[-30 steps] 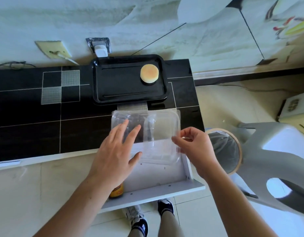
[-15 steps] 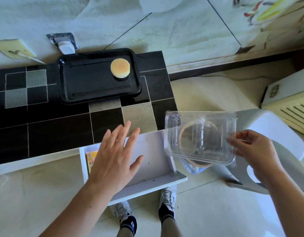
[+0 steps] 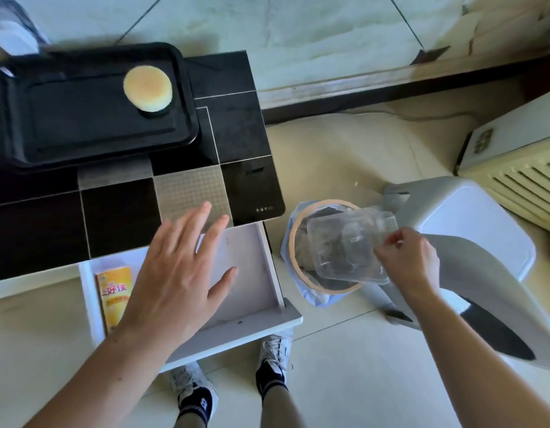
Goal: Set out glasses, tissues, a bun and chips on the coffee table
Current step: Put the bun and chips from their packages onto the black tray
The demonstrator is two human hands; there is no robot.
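One bun (image 3: 147, 88), one tray (image 3: 91, 152), seemingly one clear container (image 3: 349, 247).

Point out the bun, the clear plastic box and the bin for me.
bun (image 3: 147, 88), head view, middle of its top.
clear plastic box (image 3: 348, 245), head view, centre of its lid.
bin (image 3: 293, 242), head view, left rim.

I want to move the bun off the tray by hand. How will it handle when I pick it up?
The bun looks soft and light, so it would probably squash under a firm pinch. It lies flat on the black tray, a low disc, so it seems unlikely to roll. Its matte top suggests it won't be slippery.
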